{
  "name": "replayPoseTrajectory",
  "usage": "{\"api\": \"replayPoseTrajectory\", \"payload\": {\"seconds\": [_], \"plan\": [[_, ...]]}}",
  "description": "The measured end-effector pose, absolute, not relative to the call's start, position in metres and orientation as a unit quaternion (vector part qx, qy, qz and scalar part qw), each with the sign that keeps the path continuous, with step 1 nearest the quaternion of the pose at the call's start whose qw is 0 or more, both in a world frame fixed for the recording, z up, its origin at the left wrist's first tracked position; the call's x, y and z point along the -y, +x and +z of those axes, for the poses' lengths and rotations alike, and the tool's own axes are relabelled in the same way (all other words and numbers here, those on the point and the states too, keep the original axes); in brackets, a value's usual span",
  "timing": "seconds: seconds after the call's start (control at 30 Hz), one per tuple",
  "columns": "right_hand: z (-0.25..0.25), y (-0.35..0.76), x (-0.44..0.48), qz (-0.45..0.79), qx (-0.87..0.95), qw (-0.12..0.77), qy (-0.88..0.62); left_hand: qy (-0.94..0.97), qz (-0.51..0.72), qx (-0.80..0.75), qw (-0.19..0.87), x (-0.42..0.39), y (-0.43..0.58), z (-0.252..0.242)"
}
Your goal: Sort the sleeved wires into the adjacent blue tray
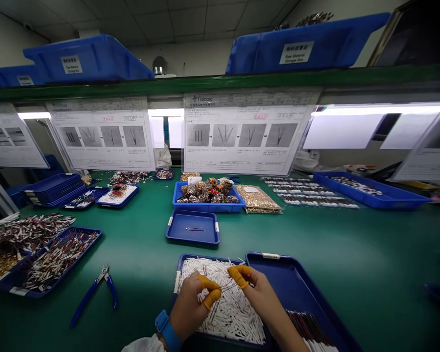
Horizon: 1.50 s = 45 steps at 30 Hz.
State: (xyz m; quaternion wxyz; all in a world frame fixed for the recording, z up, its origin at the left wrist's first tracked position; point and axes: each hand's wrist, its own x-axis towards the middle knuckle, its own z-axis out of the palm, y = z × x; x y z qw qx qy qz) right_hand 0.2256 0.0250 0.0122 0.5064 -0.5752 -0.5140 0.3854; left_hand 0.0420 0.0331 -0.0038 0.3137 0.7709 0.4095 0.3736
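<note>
My left hand (190, 305), with yellow finger cots and a blue wristband, pinches some thin dark wires (227, 287). Their strands reach across to my right hand (258, 293), whose cotted thumb and index finger are closed at the other end of the strands. Both hands are above a blue tray (209, 257) heaped with short white tubes (238, 318). More thin wire ends stick out around my left hand. Partly behind my right forearm, a larger blue tray (278, 276) holds a row of dark red and black wires with white ends (308, 327).
Blue-handled pliers (101, 281) lie left of the hands. A small tray (192, 220) with a few thin pieces sits ahead, before a bin of bundled metal parts (209, 193). Wire-filled trays (99, 234) stand at left. A green shelf (190, 84) with blue bins runs overhead.
</note>
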Motion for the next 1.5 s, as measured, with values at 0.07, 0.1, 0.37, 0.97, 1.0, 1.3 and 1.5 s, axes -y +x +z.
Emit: {"api": "replayPoseTrajectory", "payload": {"seconds": [0.07, 0.1, 0.37, 0.97, 1.0, 1.3, 1.5], "plan": [[0.011, 0.228, -0.024, 0.389, 0.525, 0.495, -0.572, 0.776, 0.371, -0.408, 0.307, -0.034, 0.042, -0.002], [0.012, 0.228, -0.024, 0.390, 0.533, 0.493, -0.567, 0.778, 0.369, -0.407, 0.305, -0.034, 0.041, -0.001], [0.018, 0.222, -0.020, 0.327, 0.571, 0.507, -0.556, 0.811, 0.345, -0.378, 0.284, -0.026, 0.046, 0.003], [0.017, 0.236, -0.019, 0.314, 0.560, 0.492, -0.588, 0.789, 0.401, -0.379, 0.271, -0.026, 0.044, 0.010], [0.016, 0.234, -0.019, 0.313, 0.562, 0.495, -0.584, 0.791, 0.398, -0.377, 0.271, -0.025, 0.045, 0.009], [0.009, 0.239, -0.026, 0.296, 0.497, 0.534, -0.616, 0.781, 0.409, -0.383, 0.275, -0.025, 0.048, 0.002], [0.014, 0.232, -0.024, 0.342, 0.514, 0.517, -0.593, 0.767, 0.423, -0.402, 0.267, -0.027, 0.046, 0.001]]}}
